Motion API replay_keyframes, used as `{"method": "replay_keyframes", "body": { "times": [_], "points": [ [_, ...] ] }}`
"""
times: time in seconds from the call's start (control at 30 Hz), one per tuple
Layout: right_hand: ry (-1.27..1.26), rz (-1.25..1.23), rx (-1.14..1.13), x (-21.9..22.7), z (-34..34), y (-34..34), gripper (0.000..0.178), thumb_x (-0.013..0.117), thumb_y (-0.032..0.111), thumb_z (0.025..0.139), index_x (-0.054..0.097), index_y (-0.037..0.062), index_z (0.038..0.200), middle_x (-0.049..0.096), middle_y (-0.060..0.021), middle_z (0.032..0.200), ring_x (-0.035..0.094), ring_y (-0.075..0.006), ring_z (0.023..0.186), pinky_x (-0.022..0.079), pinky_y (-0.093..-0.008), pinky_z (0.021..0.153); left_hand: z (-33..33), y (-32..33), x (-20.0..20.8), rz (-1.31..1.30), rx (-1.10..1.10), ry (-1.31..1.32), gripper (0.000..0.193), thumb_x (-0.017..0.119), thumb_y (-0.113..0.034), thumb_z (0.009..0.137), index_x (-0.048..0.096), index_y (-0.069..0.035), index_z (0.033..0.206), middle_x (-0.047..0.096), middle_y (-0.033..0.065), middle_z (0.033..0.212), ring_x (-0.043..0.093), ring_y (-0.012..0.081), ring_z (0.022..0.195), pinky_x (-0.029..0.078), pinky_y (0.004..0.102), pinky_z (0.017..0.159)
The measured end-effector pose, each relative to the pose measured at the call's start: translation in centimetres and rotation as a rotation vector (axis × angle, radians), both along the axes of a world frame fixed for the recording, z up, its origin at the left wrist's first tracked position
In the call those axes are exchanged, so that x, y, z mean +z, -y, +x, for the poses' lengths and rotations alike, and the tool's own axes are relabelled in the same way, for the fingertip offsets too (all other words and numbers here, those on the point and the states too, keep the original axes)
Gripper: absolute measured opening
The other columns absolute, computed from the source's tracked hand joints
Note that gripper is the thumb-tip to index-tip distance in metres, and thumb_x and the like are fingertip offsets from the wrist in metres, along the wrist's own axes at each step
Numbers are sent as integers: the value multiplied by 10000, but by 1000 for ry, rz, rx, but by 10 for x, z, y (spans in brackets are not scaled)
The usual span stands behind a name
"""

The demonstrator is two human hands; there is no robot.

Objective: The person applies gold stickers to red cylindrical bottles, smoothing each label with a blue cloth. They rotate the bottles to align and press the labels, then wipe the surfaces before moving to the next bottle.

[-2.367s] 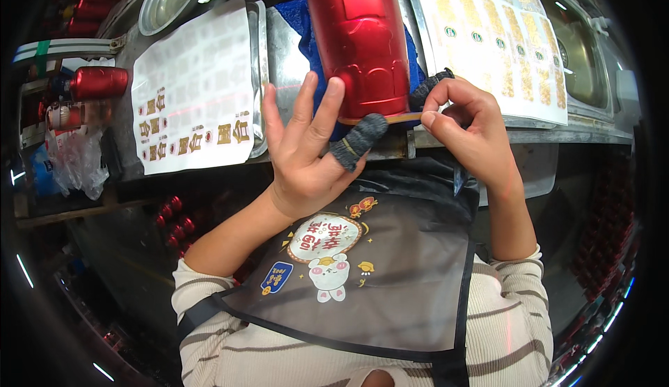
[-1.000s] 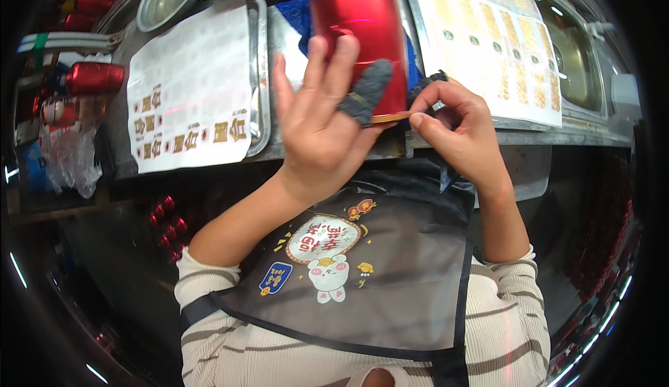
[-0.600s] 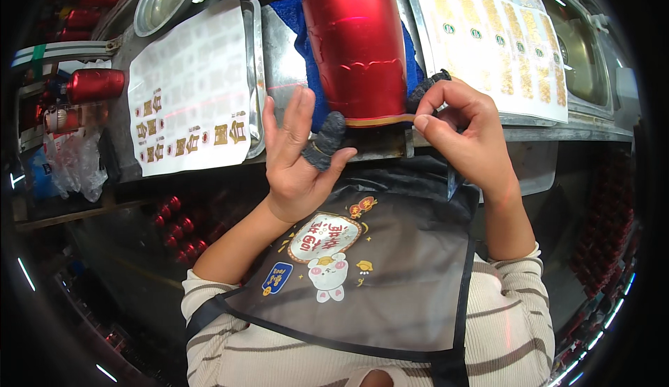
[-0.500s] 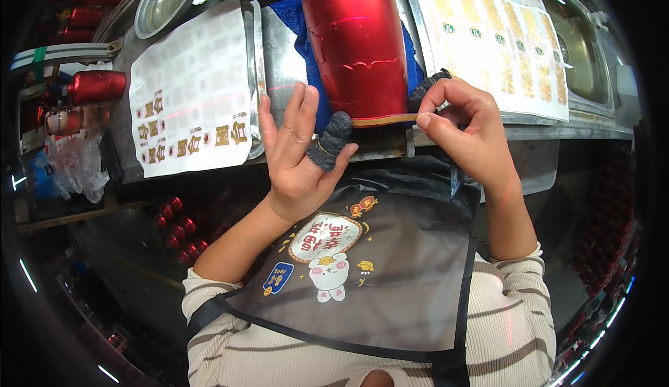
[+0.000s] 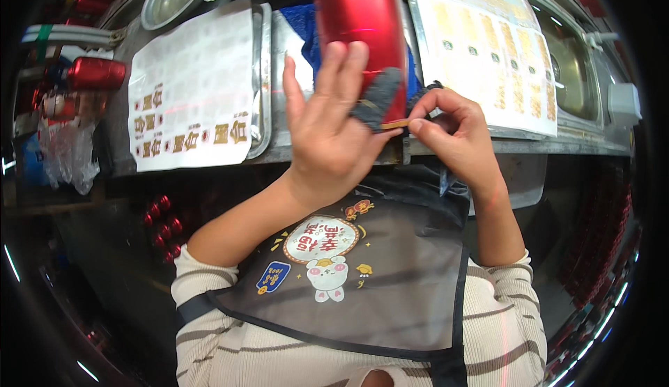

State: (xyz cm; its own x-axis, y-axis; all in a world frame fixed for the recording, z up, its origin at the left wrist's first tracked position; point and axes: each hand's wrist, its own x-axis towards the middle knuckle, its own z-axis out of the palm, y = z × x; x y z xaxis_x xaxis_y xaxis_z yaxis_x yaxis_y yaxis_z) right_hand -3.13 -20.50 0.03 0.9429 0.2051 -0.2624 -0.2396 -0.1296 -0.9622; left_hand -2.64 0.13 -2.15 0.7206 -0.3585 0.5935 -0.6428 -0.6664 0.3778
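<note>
Red bottle (image 5: 359, 21) lies on the blue cloth (image 5: 300, 28), base toward the wearer; I judge the step as pressing the narrow gold strip (image 5: 395, 125) along its base edge, at the cloth's near side. On my remote view, the right hand (image 5: 456, 126) pinches the strip's end between thumb and forefinger; the left hand (image 5: 327, 126) has fingers spread over the bottle, gripping nothing visible. Next move, I'd say, calls for level tension and even pressure.
</note>
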Motion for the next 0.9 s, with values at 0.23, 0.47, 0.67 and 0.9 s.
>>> {"method": "replay_keyframes", "body": {
  "times": [0.23, 0.47, 0.67, 0.9],
  "points": [
    [93, -85, -22, 4, -7, 1, 88, 711, 70, 830, 645, 11, 827, 559, 29, 812, 437, 4, 614, 327, -177, 546, -19, -38, -17, -142, -42, -199, 606, 883, -175, 704, 662, 30, 1230, 419, 266, 1519, 474, 390, 1372, 218, 643, 1134],
    [41, -61, -60, 12, -13, 5, 78, 701, 65, 809, 643, 13, 806, 551, 27, 796, 397, 5, 571, 296, -185, 518, -36, -50, -26, -23, -84, -168, 447, 780, -102, 818, 662, 23, 1230, 356, 275, 1556, 394, 415, 1428, 171, 628, 1163],
    [106, -43, -81, 17, -14, 2, 86, 677, 38, 822, 595, 30, 797, 525, 70, 740, 424, 28, 605, 292, -161, 540, -31, -48, -26, 58, -93, -122, 458, 773, -59, 795, 665, 4, 1235, 341, 265, 1567, 378, 431, 1433, 160, 665, 1143],
    [15, 82, -91, 3, -6, 3, 59, 643, -1, 854, 609, -2, 806, 595, 34, 736, 483, 18, 580, 355, -167, 512, -19, -38, -12, 154, -119, -30, 496, 813, -50, 703, 716, -122, 1184, 353, 283, 1552, 392, 498, 1397, 175, 704, 1100]
  ]
}}
